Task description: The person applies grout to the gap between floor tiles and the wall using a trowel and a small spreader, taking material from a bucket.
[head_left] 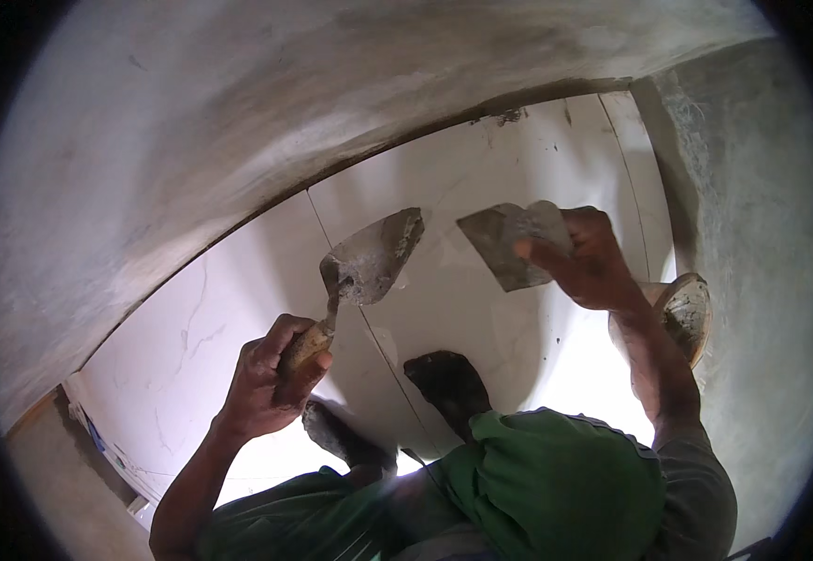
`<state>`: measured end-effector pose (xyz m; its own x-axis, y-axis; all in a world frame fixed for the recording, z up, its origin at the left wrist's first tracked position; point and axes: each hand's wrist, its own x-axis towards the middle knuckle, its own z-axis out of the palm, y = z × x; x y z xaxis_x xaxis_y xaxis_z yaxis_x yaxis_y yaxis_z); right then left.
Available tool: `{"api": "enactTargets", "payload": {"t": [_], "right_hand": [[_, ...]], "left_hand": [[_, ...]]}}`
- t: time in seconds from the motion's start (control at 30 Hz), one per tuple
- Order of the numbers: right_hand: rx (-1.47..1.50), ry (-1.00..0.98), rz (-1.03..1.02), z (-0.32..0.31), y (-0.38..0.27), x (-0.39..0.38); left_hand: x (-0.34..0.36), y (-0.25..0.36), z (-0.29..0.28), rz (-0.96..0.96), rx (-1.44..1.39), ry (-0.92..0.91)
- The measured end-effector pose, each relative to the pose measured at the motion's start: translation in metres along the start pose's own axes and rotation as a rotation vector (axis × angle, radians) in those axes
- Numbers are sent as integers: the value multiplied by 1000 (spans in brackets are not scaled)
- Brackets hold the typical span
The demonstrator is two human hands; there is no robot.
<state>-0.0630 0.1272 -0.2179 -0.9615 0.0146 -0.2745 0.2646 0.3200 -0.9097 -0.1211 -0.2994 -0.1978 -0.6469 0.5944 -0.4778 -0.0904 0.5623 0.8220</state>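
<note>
My left hand [261, 383] is wrapped round the wooden handle of a pointing trowel [375, 254]. Grey mortar smears its broad blade, which points up and to the right above the tiled floor. To the right, my right hand [593, 264] grips a thin, flat grey scraper plate [500, 245] by one side, thumb across its face. Its pointed corner faces the trowel, and a gap separates the two tools. Whether either tool touches the floor is hard to tell.
Pale, glossy floor tiles [444, 178] with dark joints lie below. A plastered wall [191, 103] curves along the far side, and another wall [771, 280] stands at right. By my right forearm sits a mortar-stained bucket [687, 313]. My dark-shod feet [448, 379] are on the tiles.
</note>
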Motion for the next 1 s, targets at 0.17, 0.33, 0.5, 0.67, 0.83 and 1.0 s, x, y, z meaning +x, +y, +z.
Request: {"api": "enactTargets", "payload": {"t": [0.17,0.33,0.5,0.67,0.83,1.0], "right_hand": [[162,-6,54,21,-14,-2],[72,77,29,32,2,-8],[-88,288,-37,13,9,-12],[-785,636,-160,-109,75,8],[-1096,741,217,-240,125,51],[-1127,718,410,-308,176,112]], "left_hand": [[1,25,3,2,11,-34],[-3,32,5,-23,-81,-69],[4,20,8,34,-99,-63],[-1,17,2,-147,-214,-36],[9,22,2,-224,-107,-60],[11,9,2,-305,-89,-52]]}}
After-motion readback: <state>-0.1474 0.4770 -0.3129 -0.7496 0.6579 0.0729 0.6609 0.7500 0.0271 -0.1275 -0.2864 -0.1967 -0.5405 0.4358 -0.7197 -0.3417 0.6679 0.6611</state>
